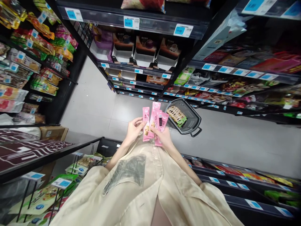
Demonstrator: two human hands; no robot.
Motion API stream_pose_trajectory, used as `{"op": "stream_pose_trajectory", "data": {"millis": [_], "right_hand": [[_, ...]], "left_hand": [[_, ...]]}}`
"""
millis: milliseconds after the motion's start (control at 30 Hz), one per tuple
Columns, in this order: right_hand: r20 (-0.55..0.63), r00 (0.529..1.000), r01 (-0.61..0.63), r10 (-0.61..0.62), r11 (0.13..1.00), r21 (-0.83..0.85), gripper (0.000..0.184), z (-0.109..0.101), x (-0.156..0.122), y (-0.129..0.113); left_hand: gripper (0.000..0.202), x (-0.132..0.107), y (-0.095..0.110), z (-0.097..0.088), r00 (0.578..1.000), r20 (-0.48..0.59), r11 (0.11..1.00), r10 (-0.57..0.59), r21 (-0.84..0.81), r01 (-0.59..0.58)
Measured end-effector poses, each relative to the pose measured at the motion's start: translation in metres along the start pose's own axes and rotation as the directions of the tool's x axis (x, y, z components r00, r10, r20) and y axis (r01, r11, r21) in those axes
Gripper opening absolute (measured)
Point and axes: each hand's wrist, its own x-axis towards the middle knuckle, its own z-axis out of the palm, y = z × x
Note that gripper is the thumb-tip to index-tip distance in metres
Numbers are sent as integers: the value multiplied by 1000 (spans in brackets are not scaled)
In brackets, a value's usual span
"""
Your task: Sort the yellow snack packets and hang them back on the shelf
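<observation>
Held in front of my body, my left hand (134, 130) pinches one slim pink snack packet (146, 125) by its left edge. My right hand (165, 138) grips several like pink packets (156, 108), fanned out, with the thumb across their front. The single packet stands upright and overlaps the fan's left side, close to my right thumb. Beyond my right hand a dark grey shopping basket (196, 118) sits on the floor. A row of beige and green wrapped snack packets (176, 115) lies inside it.
A shelf rack ahead holds open display boxes (145, 58) above price labels. More shelves with bagged snacks (231, 84) run along the right. Hanging snack bags (44, 83) line the left. A black rack (103, 141) stands close at my left, and low shelves (225, 179) at my right.
</observation>
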Motion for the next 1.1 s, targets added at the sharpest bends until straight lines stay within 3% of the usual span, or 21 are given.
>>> {"op": "stream_pose_trajectory", "data": {"millis": [167,367,833,1000,1100], "right_hand": [[-80,996,-31,44,988,153,37,-8,2,-2],[-145,985,-68,96,981,183,38,-13,5,4],[-140,989,-40,56,992,117,33,-9,4,-4],[-139,988,-60,75,992,109,33,-10,3,-4],[-156,985,-63,80,992,114,31,-11,3,-3]], "left_hand": [[67,3,20,-5,994,-103,997,27,-68,-34],[62,1,39,-12,985,-142,989,101,-92,-114],[60,-3,44,-13,979,-151,982,140,-102,-156],[56,-5,46,-9,988,-126,936,95,-325,-132],[57,-10,52,-8,999,7,880,51,-473,-41]]}}
